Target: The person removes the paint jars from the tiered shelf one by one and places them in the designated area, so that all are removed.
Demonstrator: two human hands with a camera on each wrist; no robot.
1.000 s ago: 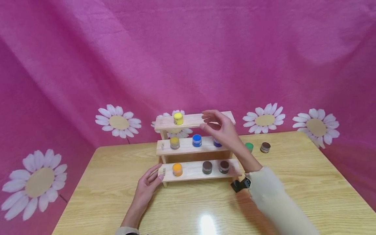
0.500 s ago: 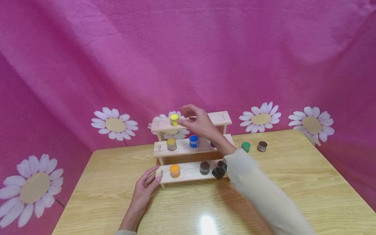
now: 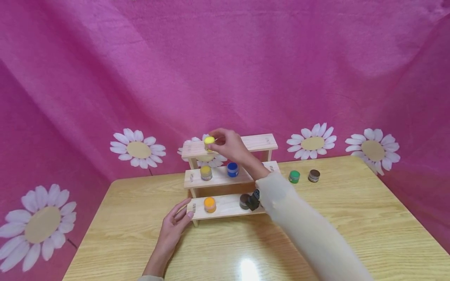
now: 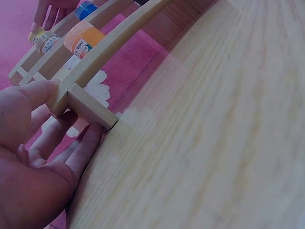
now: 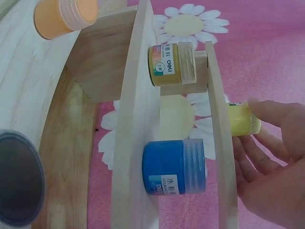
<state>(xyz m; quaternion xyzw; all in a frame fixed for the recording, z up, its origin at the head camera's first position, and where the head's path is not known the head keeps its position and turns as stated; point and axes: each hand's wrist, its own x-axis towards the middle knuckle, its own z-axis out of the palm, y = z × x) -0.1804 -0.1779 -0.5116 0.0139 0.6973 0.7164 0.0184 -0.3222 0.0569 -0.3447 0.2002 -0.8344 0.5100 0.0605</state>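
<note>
A three-tier wooden shelf rack stands on the table. My right hand pinches a bright yellow paint jar on its top tier, thumb and fingers on either side, as the right wrist view also shows. My left hand holds the left end of the bottom tier; in the left wrist view the thumb lies on the board and the fingers are by its leg. An ochre paint jar and a blue paint jar sit on the middle tier. On the bottom tier are an orange paint jar and a dark jar, partly hidden.
A green paint jar and a dark brown paint jar stand on the table to the right of the rack. A pink cloth with white daisies hangs behind. My right forearm crosses over the rack's right half.
My right hand has moved left along the top tier and now pinches the yellow paint jar. The left hand stays at the bottom tier's end. The view has shifted slightly.
</note>
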